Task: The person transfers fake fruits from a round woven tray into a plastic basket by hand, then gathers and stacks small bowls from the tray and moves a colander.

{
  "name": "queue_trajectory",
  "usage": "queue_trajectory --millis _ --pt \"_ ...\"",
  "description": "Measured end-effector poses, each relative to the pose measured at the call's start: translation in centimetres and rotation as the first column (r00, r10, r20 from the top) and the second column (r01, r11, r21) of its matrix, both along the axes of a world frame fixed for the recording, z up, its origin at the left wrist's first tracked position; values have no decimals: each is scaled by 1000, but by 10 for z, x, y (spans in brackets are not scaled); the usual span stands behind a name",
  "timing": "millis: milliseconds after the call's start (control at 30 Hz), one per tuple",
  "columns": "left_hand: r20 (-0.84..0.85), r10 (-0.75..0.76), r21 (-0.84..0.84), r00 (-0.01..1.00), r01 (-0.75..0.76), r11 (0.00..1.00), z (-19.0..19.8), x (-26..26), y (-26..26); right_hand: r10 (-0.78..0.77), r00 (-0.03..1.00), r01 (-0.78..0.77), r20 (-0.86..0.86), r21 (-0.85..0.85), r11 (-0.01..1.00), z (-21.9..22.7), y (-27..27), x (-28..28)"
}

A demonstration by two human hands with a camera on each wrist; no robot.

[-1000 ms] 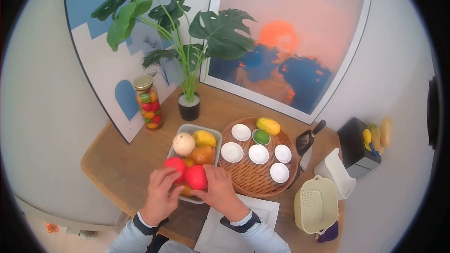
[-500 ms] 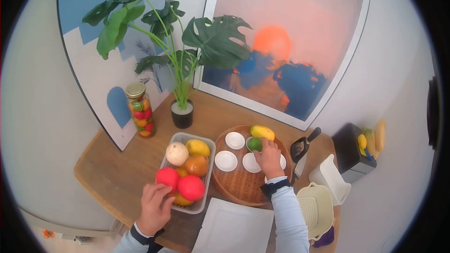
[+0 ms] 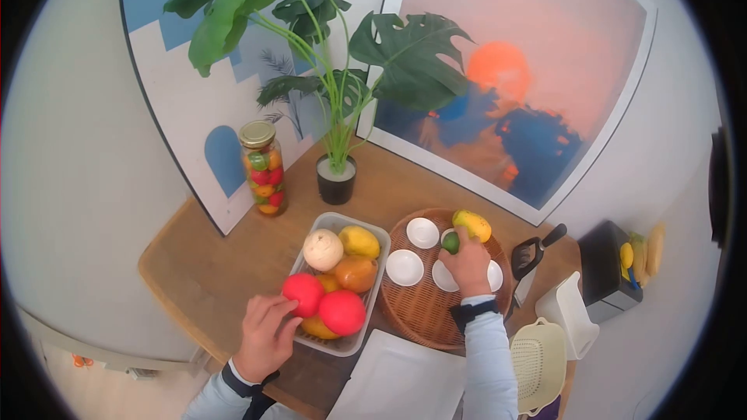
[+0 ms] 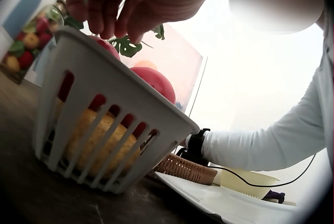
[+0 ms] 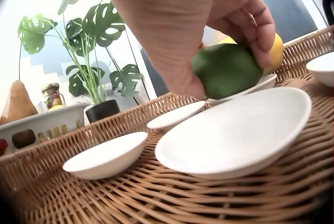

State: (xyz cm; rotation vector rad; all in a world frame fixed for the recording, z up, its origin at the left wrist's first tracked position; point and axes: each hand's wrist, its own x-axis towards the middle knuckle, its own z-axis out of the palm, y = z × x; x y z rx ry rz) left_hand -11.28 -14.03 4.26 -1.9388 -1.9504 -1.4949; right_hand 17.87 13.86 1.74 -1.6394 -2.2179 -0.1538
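Note:
In the head view my right hand (image 3: 468, 266) pinches a green fruit (image 3: 450, 243) over a small white dish at the back of the round wicker tray (image 3: 412, 313). Its thumb and fingers stand on either side of the green fruit (image 5: 227, 71) in the right wrist view, just above the dish. A yellow fruit (image 3: 472, 225) lies behind it. My left hand (image 3: 266, 334) is at the near left edge of the grey basket (image 3: 342, 350), fingertips at a red fruit (image 3: 303, 293); whether they touch it is unclear. Another red fruit (image 3: 342, 312) lies alongside.
Several white dishes (image 3: 405, 267) stand on the tray. A white square plate (image 3: 401, 381) is at the front, a knife holder (image 3: 527, 257) and cream basket (image 3: 538, 365) at the right. Behind are a potted plant (image 3: 336, 186) and a fruit jar (image 3: 264, 171).
My right hand has left the red fruit in the basket, crossed right to the tray and taken hold of the green fruit. My left hand has stayed by the basket.

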Motion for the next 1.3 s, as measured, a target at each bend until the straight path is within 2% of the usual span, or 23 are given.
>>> queue_trajectory --millis 67,100,133,167,200,267,300,367,533,600,633,733,800,967,1067,1167,1233,1300 --pt "3 7 6 1000 -7 1000 -1 -1 1 138 948 -133 -287 34 990 17 -20 -8" --pt "8 6 10 1000 -6 1000 -2 -1 -1 139 948 -137 -285 25 990 28 -39 -13" --pt "11 11 6 1000 -11 1000 -3 0 -1 223 833 -305 -506 -84 949 47 -64 -25" --pt "24 15 6 1000 -15 1000 -3 1 -2 245 664 -478 -706 -149 866 66 -91 -37" --pt "35 17 8 999 -17 1000 -2 1 -3 271 621 -552 -735 -165 817 82 -120 -48" --pt "70 27 16 997 -29 999 1 4 -4 426 614 -663 -664 -142 735 87 -161 -68" --pt "104 33 24 994 -35 999 1 5 -6 588 562 -739 -582 -33 673 82 -175 -80" --pt "151 29 26 988 -34 999 -2 4 -12 692 565 -747 -449 78 660 69 -203 -104" --pt "278 14 31 961 -24 999 -2 6 -28 681 648 -722 -342 8 692 41 -225 -130" --pt "320 -16 -1 947 18 1000 2 13 -32 685 611 -703 -396 126 700 28 -223 -132" --pt "323 -29 3 946 30 1000 -2 14 -32 679 621 -695 -392 127 708 27 -224 -130" --pt "267 -60 -35 962 72 997 -14 16 -29 665 608 -689 -434 127 713 28 -223 -119" --pt "178 -5 -1 984 5 1000 -13 17 -29 645 596 -634 -479 212 743 30 -219 -106" --pt "223 12 3 975 -13 1000 -7 18 -35 428 822 -392 -376 172 904 47 -154 -37" --pt "219 -26 28 975 20 999 -4 20 -37 244 902 -201 -356 154 967 57 -130 11" --pt "199 -111 51 974 103 993 2 32 -30 131 933 -94 -337 123 988 66 -135 61" --pt "206 -190 35 960 187 982 2 45 -23 27 944 -15 -328 38 999 70 -153 94" --pt "192 -286 49 939 282 958 3 63 -12 -66 948 82 -312 38 996 69 -175 125"
